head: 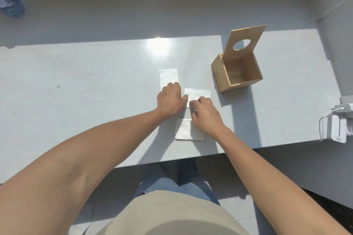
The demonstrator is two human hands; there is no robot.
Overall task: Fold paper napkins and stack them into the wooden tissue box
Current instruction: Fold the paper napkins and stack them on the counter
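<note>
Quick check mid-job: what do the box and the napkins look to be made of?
The tissue box looks like light, unpainted wood, probably plywood or bamboo: tan matte panels with visible edges, and a flip-up lid with a round hole. The napkins look like thin white matte paper, with folded edges lying flat.

Beside the wooden tissue box (pixel 238 70), the right hand (pixel 205 113) covers the middle of a white napkin (pixel 197 94), so whether its fingers pinch the paper or only press it cannot be told. The left hand (pixel 170 99) hides the near end of a second napkin (pixel 168 77). Far left of the box, a dark blue object (pixel 10 3) is cut by the picture's edge and blurred. Right of the box, white devices (pixel 337 129) run off the edge, too small to identify.
</note>
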